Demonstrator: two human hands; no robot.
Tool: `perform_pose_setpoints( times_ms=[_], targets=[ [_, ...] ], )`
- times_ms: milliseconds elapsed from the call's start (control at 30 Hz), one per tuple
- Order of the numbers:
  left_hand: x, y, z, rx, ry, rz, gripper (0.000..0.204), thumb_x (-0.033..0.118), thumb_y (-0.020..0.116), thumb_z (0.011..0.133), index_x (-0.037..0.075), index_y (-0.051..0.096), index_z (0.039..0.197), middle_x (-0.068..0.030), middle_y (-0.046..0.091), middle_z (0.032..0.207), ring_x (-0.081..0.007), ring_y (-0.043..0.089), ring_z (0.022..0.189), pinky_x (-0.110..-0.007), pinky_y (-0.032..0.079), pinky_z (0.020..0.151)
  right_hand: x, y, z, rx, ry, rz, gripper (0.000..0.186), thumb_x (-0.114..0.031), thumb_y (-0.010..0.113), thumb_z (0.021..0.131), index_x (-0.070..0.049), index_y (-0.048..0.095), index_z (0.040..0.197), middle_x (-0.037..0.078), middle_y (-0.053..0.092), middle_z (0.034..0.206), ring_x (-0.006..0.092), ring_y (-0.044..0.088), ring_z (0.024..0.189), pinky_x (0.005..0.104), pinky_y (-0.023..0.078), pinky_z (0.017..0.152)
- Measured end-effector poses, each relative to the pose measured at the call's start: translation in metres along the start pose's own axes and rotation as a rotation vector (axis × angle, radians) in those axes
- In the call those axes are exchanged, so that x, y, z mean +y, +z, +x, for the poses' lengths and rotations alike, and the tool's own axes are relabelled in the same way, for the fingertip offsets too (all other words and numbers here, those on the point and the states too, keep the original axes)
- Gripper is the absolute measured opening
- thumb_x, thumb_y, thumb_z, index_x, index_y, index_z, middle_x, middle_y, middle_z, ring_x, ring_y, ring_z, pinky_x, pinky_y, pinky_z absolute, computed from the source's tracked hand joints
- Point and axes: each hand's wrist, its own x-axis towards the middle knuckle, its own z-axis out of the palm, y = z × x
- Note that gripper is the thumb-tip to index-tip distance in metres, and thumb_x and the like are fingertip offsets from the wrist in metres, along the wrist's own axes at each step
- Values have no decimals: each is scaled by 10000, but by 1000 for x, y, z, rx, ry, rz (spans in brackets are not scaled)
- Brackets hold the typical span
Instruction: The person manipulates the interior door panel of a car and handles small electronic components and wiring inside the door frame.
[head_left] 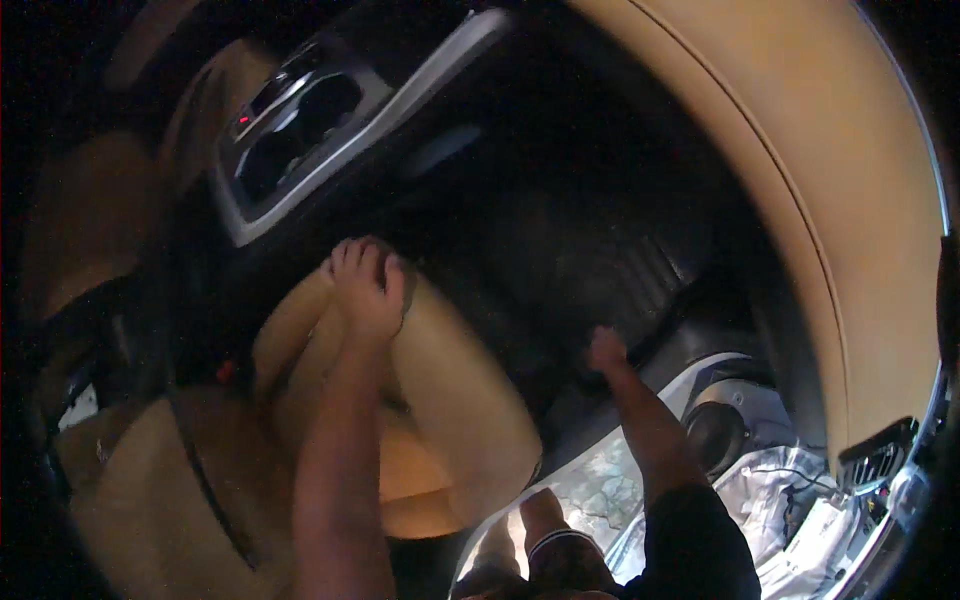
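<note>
My left hand (370, 290) rests on the front end of a tan car seat cushion (450, 380), its fingers apart and lying over the surface. A dark patch shows between thumb and fingers; whether it is shadow or a thing, I cannot tell. My right hand (606, 350) reaches low into the dark footwell, over the ribbed black floor mat (640, 280) near the door sill. Its fingers look curled into a fist. Blur and darkness hide what they hold, if anything.
A centre console with cup holders (300, 130) and silver trim lies at the far left. Tan dashboard trim (780, 120) curves along the right. The opened door side shows a round speaker (716, 432) and bare silver lining (770, 480). The seat backrest (170, 480) is at lower left.
</note>
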Motion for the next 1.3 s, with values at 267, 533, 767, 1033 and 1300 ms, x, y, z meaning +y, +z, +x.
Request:
perform_pose_setpoints(
  times_ms=[267, 533, 767, 1033, 1300],
  targets=[
    [-13, 18, 4, -70, 101, -92, 301, 297, 491, 918, 83, 675, 1022, -90, 654, 1193, -361, 495, 1232, -528, 274, 1076, -48, -112, 183, 779, 253, -186, 536, -486, 568, 944, -86, 628, 1296, 227, 543, 1411, 367, 555, 1262, 543, 449, 1021],
    [-9, 5, 6, -67, 56, -127, 332, 318, 437, 977, 113, 696, 1020, -69, 686, 1161, -340, 538, 1193, -510, 294, 1059, -219, -38, 170, 813, -332, -99, 759, -583, 492, 962, -109, 377, 1544, 211, 202, 1649, 379, 173, 1531, 647, 127, 1199],
    [-18, 6, -8, -25, 12, -126, 255, 268, 477, 920, 138, 685, 990, -25, 694, 1121, -294, 572, 1171, -475, 300, 1033, -138, -105, 208, 519, -764, -243, 682, -506, 545, 961, -131, 423, 1518, 179, 362, 1584, 388, 347, 1440, 640, 255, 1159],
    [-2, 12, 13, 9, 80, -233, 281, 265, 476, 922, 119, 711, 976, -30, 711, 1093, -297, 587, 1157, -451, 306, 1032, 171, -84, 258, 593, -270, 110, 600, -478, 452, 1040, -147, 401, 1538, 165, 389, 1573, 359, 418, 1402, 538, 368, 1130],
    [-6, 0, 1, 0, 49, -124, 256, 227, 493, 881, 107, 704, 965, -40, 713, 1089, -294, 588, 1151, -458, 307, 1032, 70, 47, 60, 803, 446, -51, 707, -548, 395, 1041, -205, 188, 1624, 126, 134, 1688, 439, 212, 1510, 651, 236, 1170]
  ],
)
